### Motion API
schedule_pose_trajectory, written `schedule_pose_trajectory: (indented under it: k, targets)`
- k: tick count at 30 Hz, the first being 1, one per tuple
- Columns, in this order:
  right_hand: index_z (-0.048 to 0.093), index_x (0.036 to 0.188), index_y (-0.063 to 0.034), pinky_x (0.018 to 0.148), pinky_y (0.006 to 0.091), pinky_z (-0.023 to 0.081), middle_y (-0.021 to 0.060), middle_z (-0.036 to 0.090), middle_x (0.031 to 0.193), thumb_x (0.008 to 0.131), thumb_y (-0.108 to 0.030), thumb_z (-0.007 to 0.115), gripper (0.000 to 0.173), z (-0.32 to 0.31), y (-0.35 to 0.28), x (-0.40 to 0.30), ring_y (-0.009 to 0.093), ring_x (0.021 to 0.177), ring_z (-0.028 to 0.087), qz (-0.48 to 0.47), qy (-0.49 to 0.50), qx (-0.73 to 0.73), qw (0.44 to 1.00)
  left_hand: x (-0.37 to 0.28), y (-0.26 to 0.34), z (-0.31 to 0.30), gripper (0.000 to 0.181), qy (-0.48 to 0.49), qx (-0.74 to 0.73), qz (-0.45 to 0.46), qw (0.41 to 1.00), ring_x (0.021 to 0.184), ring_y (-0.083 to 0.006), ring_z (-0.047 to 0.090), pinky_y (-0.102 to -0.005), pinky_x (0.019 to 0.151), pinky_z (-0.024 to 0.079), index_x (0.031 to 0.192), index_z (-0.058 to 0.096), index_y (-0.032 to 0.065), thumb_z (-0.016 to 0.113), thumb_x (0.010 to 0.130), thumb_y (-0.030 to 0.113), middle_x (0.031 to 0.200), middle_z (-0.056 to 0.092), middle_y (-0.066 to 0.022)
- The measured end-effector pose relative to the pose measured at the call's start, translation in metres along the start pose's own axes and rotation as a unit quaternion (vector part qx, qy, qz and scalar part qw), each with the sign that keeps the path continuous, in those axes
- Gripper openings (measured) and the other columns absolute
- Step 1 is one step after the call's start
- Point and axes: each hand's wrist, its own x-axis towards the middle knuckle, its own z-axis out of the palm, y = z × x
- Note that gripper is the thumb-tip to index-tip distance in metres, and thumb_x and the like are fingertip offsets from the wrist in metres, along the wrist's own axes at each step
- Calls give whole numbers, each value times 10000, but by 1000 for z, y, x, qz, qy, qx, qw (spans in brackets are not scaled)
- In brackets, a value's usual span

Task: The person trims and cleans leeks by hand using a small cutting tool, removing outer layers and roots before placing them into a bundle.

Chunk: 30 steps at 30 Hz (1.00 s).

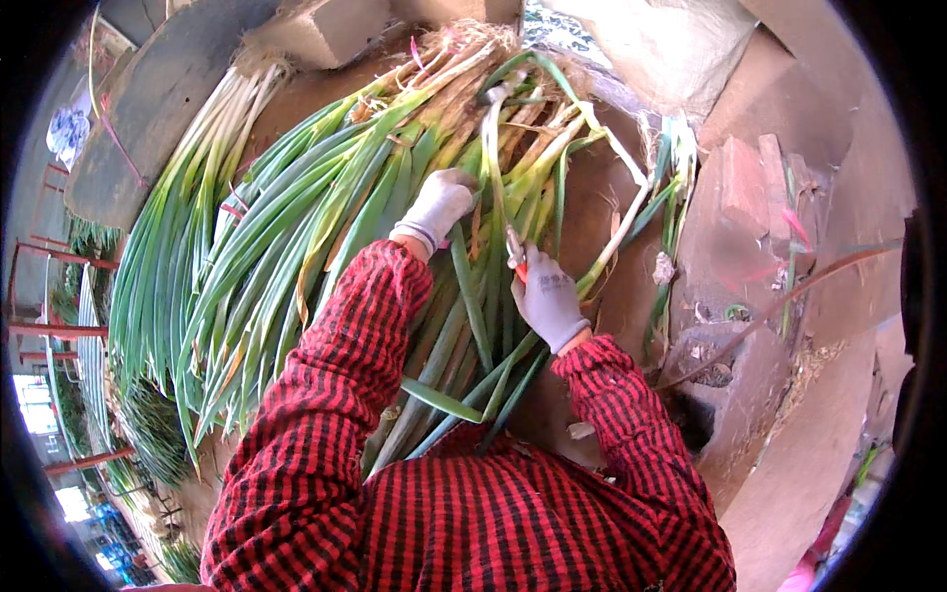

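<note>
Before me lies a large heap of long green onions (355, 177), roots away from me and green leaves fanning towards me. My left hand (440, 203), in a pale glove, is curled around green onion leaves in the middle of the heap. In my gloved right hand (551, 296) is a small pair of hand pruners (516, 255) with a red-orange grip and a metal head. The pruners' head touches or lies right by a pale onion stalk (493, 155) standing out above the heap. Whether the blades are parted cannot be made out.
A separate bundle of green onions (214, 140) lies to the left, by a dark rounded board (140, 133). Right of the heap are loose onion stalks (673, 170) and wooden blocks (743, 181). Pale sacking (666, 52) hangs at the back. Red metal rails (63, 330) stand far left.
</note>
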Motion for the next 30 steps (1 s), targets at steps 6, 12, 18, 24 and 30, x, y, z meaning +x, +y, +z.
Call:
schedule_pose_trajectory:
  k: [6, 12, 18, 24, 30]
  targets:
    - [496, 1140, -8, 746, 501, 535, 212, 637, 996, 853, -191, 646, 372, 12, 18, 63, 387, 903, 651, 28, 11, -20, 999, -23, 17, 16, 408, 149, 218, 30, 964, 919, -432, 642, -462, 813, 515, 1176, 624, 44, 564, 772, 51, 1019, 646, -235]
    - [523, 1043, -27, 789, 492, 539, 247, 675, 980, 885, -317, 563, 333, 10, 44, 184, 381, 921, 682, 79, 35, -38, 996, -22, 16, 39, 330, 57, 557, 188, 807, 1118, -271, 520, -440, 899, 409, 1086, 693, 117, 626, 787, 240, 1236, 581, -63]
    - [583, 1146, 14, 908, 496, 503, 283, 668, 1080, 885, -369, 531, 467, 9, 44, 241, 404, 1013, 662, 133, -9, -15, 991, 36, 42, 41, 205, -42, 443, 34, 895, 895, -310, 678, -438, 811, 497, 811, 748, 88, 606, 770, 229, 845, 724, -100]
    - [570, 1141, 20, 919, 485, 494, 302, 657, 1081, 873, -360, 533, 467, 39, 75, 252, 419, 1035, 646, 196, 26, 46, 979, 77, 54, 57, 307, 48, 258, -94, 960, 901, -387, 695, -447, 836, 535, 892, 738, 42, 599, 769, 287, 913, 713, -214]
    - [481, 1147, 10, 827, 485, 536, 238, 680, 1001, 905, -279, 527, 380, 23, 77, 230, 388, 925, 686, 86, 13, -87, 992, 48, 51, 28, 362, 12, 142, -121, 982, 938, -388, 674, -441, 859, 518, 951, 713, 39, 645, 710, 300, 953, 700, -228]
